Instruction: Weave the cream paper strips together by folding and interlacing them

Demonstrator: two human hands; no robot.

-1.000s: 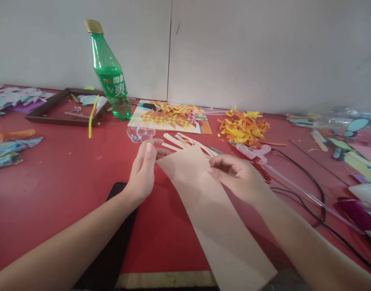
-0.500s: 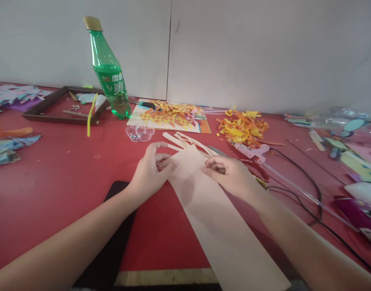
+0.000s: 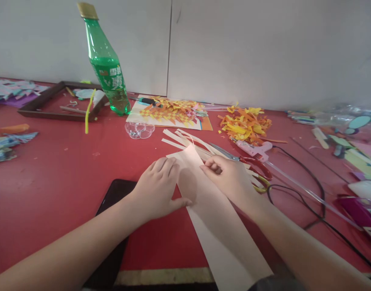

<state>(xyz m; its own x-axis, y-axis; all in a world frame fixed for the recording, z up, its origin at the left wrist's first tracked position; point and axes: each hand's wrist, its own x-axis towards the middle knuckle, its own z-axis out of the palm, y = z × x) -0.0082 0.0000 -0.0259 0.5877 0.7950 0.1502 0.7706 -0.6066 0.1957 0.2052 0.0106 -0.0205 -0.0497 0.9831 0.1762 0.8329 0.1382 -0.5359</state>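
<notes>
A long pale peach paper sheet [image 3: 215, 214] lies on the red table [image 3: 66, 169], running from the near edge toward the middle. Its far end is cut into several narrow strips [image 3: 185, 139]. My left hand [image 3: 161, 190] rests flat on the sheet's left edge, fingers stretched out and thumb pointing right. My right hand [image 3: 230, 178] sits on the sheet's right side, fingers curled in a pinch on the paper near the base of the strips.
Red-handled scissors [image 3: 252, 165] lie just right of my right hand. A glue gun [image 3: 258, 149] with black cable, a green bottle [image 3: 108, 68], a woven orange-yellow paper mat [image 3: 170, 113], paper scraps [image 3: 246, 123], a wooden frame [image 3: 51, 105] and a black phone [image 3: 112, 218] surround the sheet.
My left hand has come down from the strip end and laid itself flat on the sheet's left edge. The right hand slid slightly nearer and keeps its pinch. The sheet shifted a little.
</notes>
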